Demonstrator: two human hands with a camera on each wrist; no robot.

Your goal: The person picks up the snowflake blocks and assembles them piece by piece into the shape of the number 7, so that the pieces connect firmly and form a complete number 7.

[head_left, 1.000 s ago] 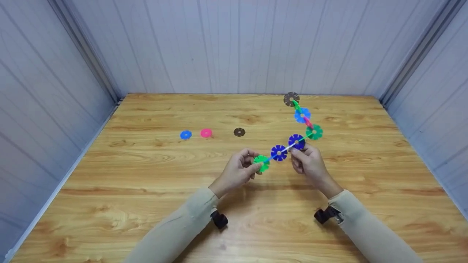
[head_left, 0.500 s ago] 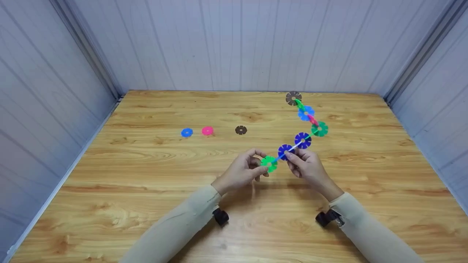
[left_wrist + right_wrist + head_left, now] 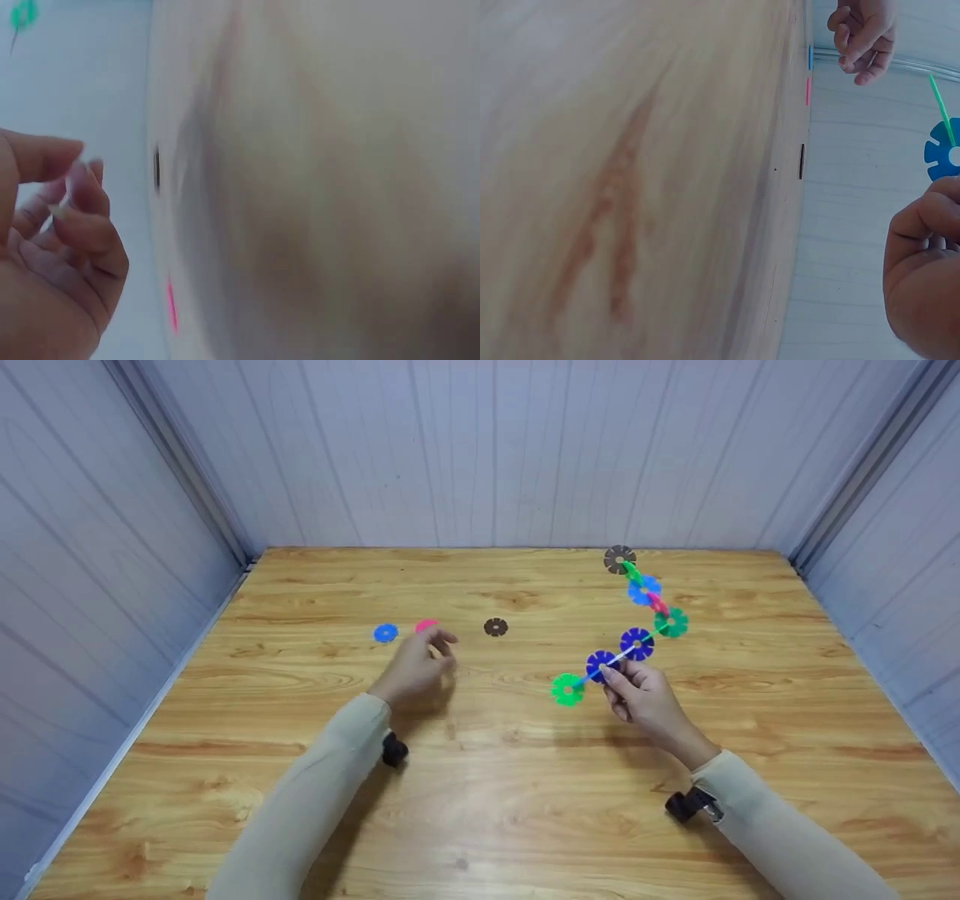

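Observation:
In the head view my right hand [image 3: 651, 706] pinches a dark blue notched disc [image 3: 595, 664] of a chain of slotted plastic discs. The chain runs from a bright green disc [image 3: 561, 694] at its near left end, through a second dark blue disc [image 3: 628, 651] and a green disc [image 3: 679, 628], to a brown disc [image 3: 613, 566] at the far end. My left hand [image 3: 412, 666] holds nothing; its fingers are loosely bent. It hovers over the table and partly covers a loose pink disc [image 3: 425, 625]. In the left wrist view its fingers [image 3: 94, 236] are bare.
A loose blue disc [image 3: 379, 633] lies left of the pink one, and a loose brown disc [image 3: 489, 628] to its right. They rest on a wood-grain table [image 3: 480, 810]. Pale panelled walls [image 3: 450, 450] enclose the back and both sides.
My left hand has let go of the bright green disc and moved left toward the pink disc. My right hand has shifted its pinch to the nearer dark blue disc; the chain has moved slightly right.

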